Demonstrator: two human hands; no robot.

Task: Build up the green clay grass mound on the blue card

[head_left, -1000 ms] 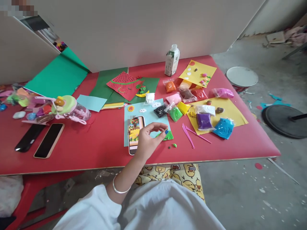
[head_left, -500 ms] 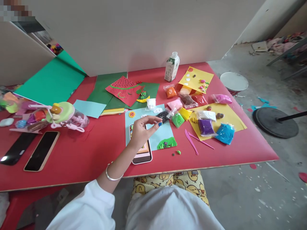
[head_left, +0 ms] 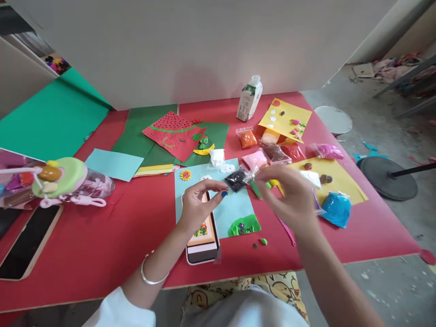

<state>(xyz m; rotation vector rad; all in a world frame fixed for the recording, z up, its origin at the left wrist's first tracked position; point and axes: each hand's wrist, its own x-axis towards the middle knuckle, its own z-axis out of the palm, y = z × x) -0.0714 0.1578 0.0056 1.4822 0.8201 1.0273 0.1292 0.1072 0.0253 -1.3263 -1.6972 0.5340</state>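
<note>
My left hand (head_left: 200, 204) is over the phone and the light blue sheet (head_left: 223, 220), thumb and forefinger brought together in a pinch. Anything between those fingertips is too small to make out. Just beyond them lies a packet of black clay (head_left: 236, 180) on the sheet. From the right my right hand (head_left: 289, 195) reaches in, smeared by motion, its thumb and forefinger curved by the packet's clear plastic end. I cannot tell whether it touches the plastic. On the sheet are a clay sun (head_left: 185, 175), white clouds (head_left: 227, 168) and green clay grass (head_left: 244, 225). The phone (head_left: 203, 254) displays a picture.
More clay packets, such as orange (head_left: 247, 137), pink (head_left: 255, 159) and blue (head_left: 336, 209), lie to the right. A pink tool (head_left: 288, 230) is partly under my right hand. A carton bottle (head_left: 250, 98) stands at the back. Another phone (head_left: 30, 243) lies left, near a jar (head_left: 102, 184).
My right hand has come into view from the right. My left hand has drawn slightly back from the black clay packet, and the view has shifted closer.
</note>
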